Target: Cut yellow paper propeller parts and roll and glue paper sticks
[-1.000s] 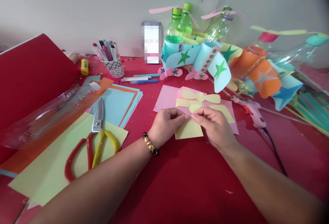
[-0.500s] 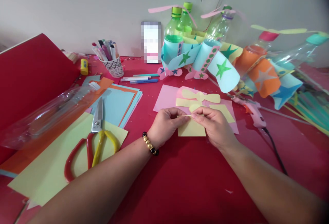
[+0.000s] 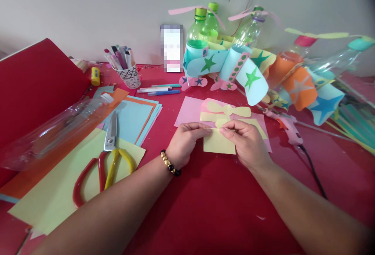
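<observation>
Between my two hands is a small pale yellow sheet of paper (image 3: 219, 142), its top edge pinched at both ends. My left hand (image 3: 187, 139) grips the upper left corner between thumb and forefinger. At the upper right, my right hand (image 3: 247, 139) pinches the same edge, its fingers hiding that corner. Just beyond the fingertips lies a yellow paper propeller (image 3: 240, 111) on pink paper (image 3: 187, 111), along with other yellow cut pieces (image 3: 258, 127).
Large scissors (image 3: 110, 139) lie on yellow paper at left, near a clear plastic bottle (image 3: 58, 130). A pen cup (image 3: 129, 76) and a phone (image 3: 172, 50) stand behind. Decorated bottle planes (image 3: 234, 61) crowd the back right. A corded glue gun (image 3: 288, 128) rests at right.
My hands have spread slightly apart along the sheet's top edge, the left moving a little left. The sheet has risen slightly. Other things stay where they were.
</observation>
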A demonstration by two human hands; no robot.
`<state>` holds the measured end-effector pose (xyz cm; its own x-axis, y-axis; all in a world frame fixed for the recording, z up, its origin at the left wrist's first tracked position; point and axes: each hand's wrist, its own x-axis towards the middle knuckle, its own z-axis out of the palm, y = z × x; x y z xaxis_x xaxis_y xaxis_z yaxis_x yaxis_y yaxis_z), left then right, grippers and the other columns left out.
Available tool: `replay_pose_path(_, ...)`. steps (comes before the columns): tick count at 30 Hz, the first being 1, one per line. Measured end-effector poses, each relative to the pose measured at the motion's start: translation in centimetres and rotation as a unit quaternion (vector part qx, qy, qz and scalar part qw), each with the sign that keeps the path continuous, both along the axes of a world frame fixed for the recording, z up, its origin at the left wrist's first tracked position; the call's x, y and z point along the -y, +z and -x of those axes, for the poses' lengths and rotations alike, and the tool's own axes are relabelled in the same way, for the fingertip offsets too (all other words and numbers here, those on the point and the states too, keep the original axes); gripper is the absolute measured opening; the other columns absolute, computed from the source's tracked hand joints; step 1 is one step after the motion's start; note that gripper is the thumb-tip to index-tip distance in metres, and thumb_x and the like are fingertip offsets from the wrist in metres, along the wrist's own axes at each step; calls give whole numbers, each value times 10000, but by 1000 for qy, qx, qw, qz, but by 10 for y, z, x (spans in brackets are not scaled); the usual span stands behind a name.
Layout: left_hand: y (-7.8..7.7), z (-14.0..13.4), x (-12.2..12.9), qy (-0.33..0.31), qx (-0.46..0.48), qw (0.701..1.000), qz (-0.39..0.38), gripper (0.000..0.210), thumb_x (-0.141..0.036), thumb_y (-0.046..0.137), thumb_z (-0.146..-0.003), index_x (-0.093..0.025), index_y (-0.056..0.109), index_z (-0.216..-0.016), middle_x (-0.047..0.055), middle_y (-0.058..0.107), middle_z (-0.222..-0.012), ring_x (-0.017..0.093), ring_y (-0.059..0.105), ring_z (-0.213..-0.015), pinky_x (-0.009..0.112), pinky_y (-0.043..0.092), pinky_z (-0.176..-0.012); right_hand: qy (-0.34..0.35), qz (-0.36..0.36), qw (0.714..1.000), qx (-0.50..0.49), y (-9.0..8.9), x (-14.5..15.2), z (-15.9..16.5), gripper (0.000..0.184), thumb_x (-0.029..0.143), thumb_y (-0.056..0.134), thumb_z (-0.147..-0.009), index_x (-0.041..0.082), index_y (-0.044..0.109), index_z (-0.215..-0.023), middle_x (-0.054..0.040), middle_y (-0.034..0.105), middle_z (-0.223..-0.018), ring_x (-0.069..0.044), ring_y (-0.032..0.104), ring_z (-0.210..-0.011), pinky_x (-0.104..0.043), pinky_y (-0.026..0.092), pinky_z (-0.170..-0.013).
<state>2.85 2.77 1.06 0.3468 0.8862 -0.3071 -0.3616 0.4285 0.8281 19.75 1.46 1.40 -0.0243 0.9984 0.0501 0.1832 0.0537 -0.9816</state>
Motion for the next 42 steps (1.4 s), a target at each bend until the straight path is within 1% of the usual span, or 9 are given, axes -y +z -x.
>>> replay_pose_path(5, 0, 1, 0, -6, 3, 1000, -1, 110, -239, 702, -685, -133, 685, -709, 31, 664, -671, 131, 601, -610, 257, 476, -620, -5, -14, 1000, 20, 1, 0, 0, 133, 300, 644, -786, 184, 643, -721, 15, 486, -618, -112, 389, -568, -261, 290, -511)
replay_pose_path(9, -1, 1, 0, -14, -6, 1000, -13, 126, -256, 696, -701, -131, 684, -709, 22, 645, -641, 108, 569, -564, 234, 448, -571, -7, -24, 999, 36, 1, 1, 0, 118, 289, 637, -791, 188, 645, -731, 10, 504, -629, -116, 399, -576, -261, 302, -515)
replay_pose_path(11, 0, 1, 0, -16, -11, 999, -25, 144, -270, 711, -696, -130, 687, -718, 25, 653, -657, 104, 567, -576, 230, 447, -582, -7, -29, 999, 34, 0, 1, -1, 111, 281, 633, -794, 190, 645, -731, 10, 510, -636, -116, 403, -582, -261, 306, -521)
replay_pose_path(13, 0, 1, 0, -19, -16, 999, -33, 166, -285, 725, -687, -130, 693, -738, 39, 674, -705, 116, 586, -624, 243, 461, -627, -7, -31, 999, 34, 0, 0, -1, 106, 275, 630, -797, 192, 647, -734, 11, 511, -637, -114, 401, -581, -262, 306, -522)
replay_pose_path(16, 0, 1, 0, -21, -18, 999, -32, 190, -306, 730, -686, -131, 696, -753, 50, 688, -742, 132, 605, -662, 263, 472, -663, -5, -27, 999, 37, 0, 1, -1, 112, 282, 629, -798, 188, 650, -740, 15, 503, -626, -110, 390, -566, -262, 300, -514)
replay_pose_path(26, -1, 2, 0, -15, -12, 999, -26, 180, -294, 733, -688, -128, 688, -740, 46, 683, -728, 127, 604, -647, 261, 475, -652, -7, -12, 1000, 27, 1, 2, 0, 145, 328, 643, -789, 192, 652, -738, 28, 458, -585, -100, 343, -526, -259, 267, -483)
replay_pose_path(31, 0, 2, 0, -2, -22, 999, -29, 186, -306, 742, -675, -133, 672, -682, 26, 662, -661, 108, 576, -590, 245, 458, -604, -24, 8, 999, 25, 0, 1, -1, 181, 368, 659, -768, 192, 648, -723, 23, 458, -581, -106, 356, -525, -261, 270, -476)
replay_pose_path(36, 1, 2, 1, 2, -32, 999, -37, 206, -321, 734, -682, -135, 654, -648, 20, 650, -643, 102, 566, -570, 235, 448, -576, -19, 20, 1000, 8, 0, 1, -2, 191, 373, 664, -768, 193, 641, -706, 20, 471, -585, -114, 391, -546, -265, 300, -498)
replay_pose_path(42, 0, 2, 0, -6, -47, 996, -75, 214, -332, 708, -716, -129, 653, -674, 24, 646, -668, 101, 563, -602, 234, 454, -604, -6, 30, 999, -17, -1, 1, -2, 185, 358, 655, -781, 190, 634, -705, 15, 499, -602, -120, 417, -564, -275, 328, -531)
